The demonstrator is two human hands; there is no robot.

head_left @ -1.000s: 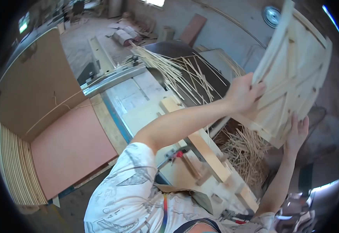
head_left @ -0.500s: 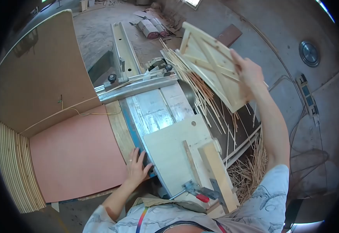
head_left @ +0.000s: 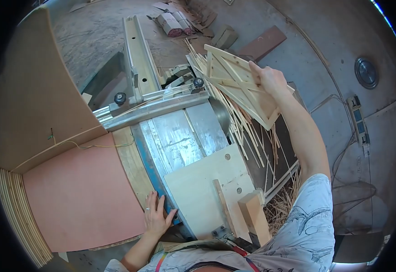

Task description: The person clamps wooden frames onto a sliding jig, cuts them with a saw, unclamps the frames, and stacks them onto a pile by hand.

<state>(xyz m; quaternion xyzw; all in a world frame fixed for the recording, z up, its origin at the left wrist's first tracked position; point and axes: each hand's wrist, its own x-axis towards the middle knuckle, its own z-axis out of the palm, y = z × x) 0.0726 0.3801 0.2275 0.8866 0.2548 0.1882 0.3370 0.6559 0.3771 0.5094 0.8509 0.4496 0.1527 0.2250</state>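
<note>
Out to the right, my right hand (head_left: 273, 81) grips the edge of a wooden panel with crossed braces (head_left: 239, 84), tilted above the loose strips beyond the saw table. My left hand (head_left: 156, 217) rests with fingers spread at the blue edge (head_left: 150, 167) of the metal saw table (head_left: 175, 136), beside a pink board (head_left: 78, 195). Between my hands lies a pale plywood jig board (head_left: 198, 186) bearing a wooden block (head_left: 254, 215) and a clamp, partly hidden near my body.
A metal fence (head_left: 157, 111) with black knobs (head_left: 120, 98) crosses the saw table. A round blade (head_left: 220, 115) shows at its right end. Thin wood strips (head_left: 239, 131) heap beyond. A stack of panels (head_left: 19, 213) and a tall brown board (head_left: 39, 86) stand left.
My right hand has moved left and slightly down with the braced panel, over the strips. My left hand stays at the table's edge. The view has shifted a little.
</note>
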